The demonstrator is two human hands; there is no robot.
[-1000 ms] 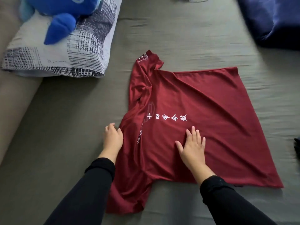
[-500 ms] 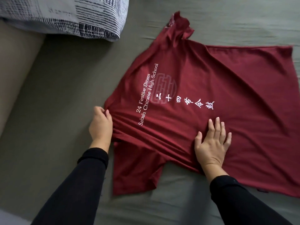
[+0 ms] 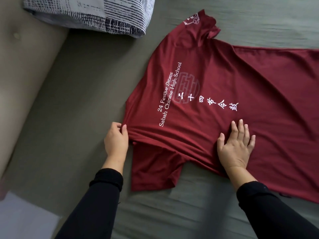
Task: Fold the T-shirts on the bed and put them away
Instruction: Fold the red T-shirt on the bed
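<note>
The dark red T-shirt (image 3: 215, 94) looks soft, thin and light, so I think it will slide and bunch up easily and is best held by its edges and corners. It lies spread out on the green bed (image 3: 82, 94), with white words on it. The left hand (image 3: 116, 140) pinches the shirt's side edge, and the right hand (image 3: 235, 144) presses flat with fingers spread.

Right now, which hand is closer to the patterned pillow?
Left. The left hand pinches the red T-shirt's bunched near edge, below the patterned pillow. The right hand presses flat on the shirt farther right, beyond the printed lettering.
</note>
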